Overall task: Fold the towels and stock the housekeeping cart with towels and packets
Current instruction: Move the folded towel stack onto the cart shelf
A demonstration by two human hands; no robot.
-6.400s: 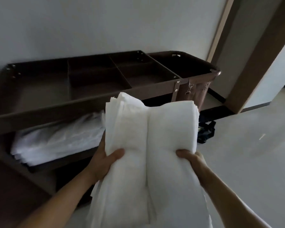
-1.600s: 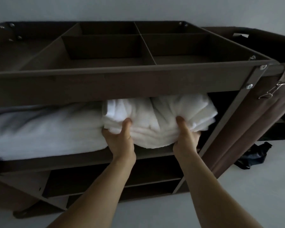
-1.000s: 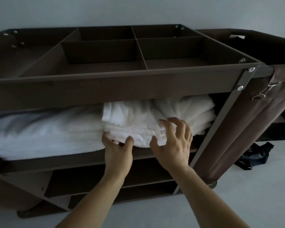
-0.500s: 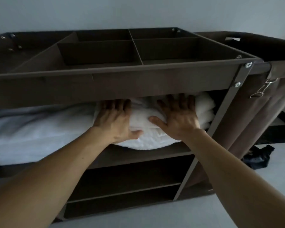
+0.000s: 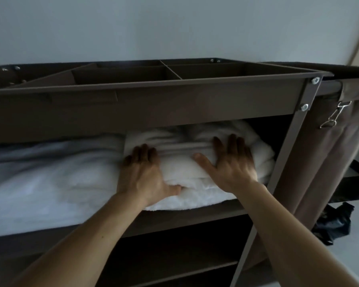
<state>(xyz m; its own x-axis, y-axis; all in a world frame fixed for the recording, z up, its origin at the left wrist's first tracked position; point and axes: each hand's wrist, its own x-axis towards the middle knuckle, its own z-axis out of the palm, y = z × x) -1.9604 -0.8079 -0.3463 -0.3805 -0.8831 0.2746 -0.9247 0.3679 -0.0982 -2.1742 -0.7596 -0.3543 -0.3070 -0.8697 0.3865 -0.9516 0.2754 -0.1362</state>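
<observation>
A folded white towel stack [image 5: 182, 172] lies on the upper shelf of the dark brown housekeeping cart [image 5: 153, 106], at the shelf's right end. My left hand [image 5: 142, 175] presses flat on the stack's left side, fingers straight, thumb tucked against its front fold. My right hand [image 5: 230, 162] lies flat on the stack's right side with fingers spread. Further white towels [image 5: 50, 179] fill the left part of the same shelf. No packets are in view.
The cart's top tray [image 5: 168, 72] is split by dividers into compartments. A brown fabric bag [image 5: 344, 141] with a metal clip hangs at the cart's right end. Lower shelves [image 5: 174, 255] sit below. A black object [image 5: 334, 222] lies on the pale floor at right.
I carried the folded towels to the cart and slid them onto the upper shelf. Both hands let go of their grip and now press flat on the stack, which sits deeper in.
</observation>
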